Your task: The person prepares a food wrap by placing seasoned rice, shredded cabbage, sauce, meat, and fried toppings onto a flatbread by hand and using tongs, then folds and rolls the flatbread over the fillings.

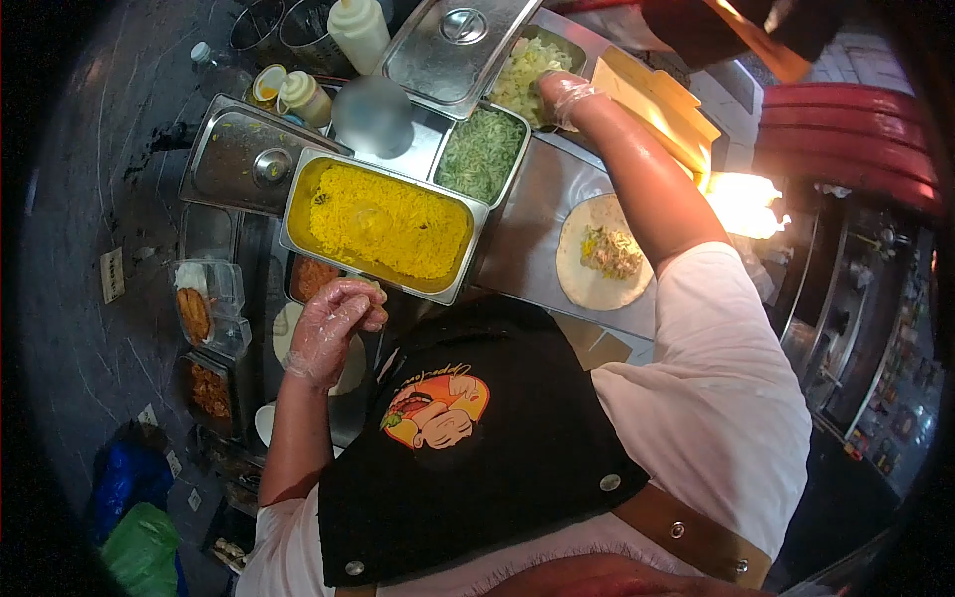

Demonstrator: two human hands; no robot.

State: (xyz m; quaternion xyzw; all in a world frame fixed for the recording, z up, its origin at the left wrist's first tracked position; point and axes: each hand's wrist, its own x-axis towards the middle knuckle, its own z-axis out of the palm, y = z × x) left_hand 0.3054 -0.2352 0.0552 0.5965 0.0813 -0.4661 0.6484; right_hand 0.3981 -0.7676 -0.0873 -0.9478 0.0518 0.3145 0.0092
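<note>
My right hand (pixel 567 98), in a clear plastic glove, reaches into a metal pan of pale chopped lettuce (pixel 525 75). Its fingertips are hidden, so their grip does not show. My left hand (pixel 333 326), also gloved, hovers at the near side of a pan of yellow rice (pixel 388 221). Its fingers are curled together, and whatever may be inside them is hidden. Below my right forearm, a round flatbread (pixel 577 264) lies flat on a metal surface. A small mound of mixed filling (pixel 612 252) sits on it, partly beside the forearm.
Shredded green vegetables (pixel 482 154) fill a pan beside the rice. Metal lids (pixel 244 159) and squeeze bottles (pixel 358 35) stand at the back left. A clear box with food (pixel 209 313) is at the left. A bright lamp (pixel 741 204) glows right of my arm; another person (pixel 736 30) stands beyond.
</note>
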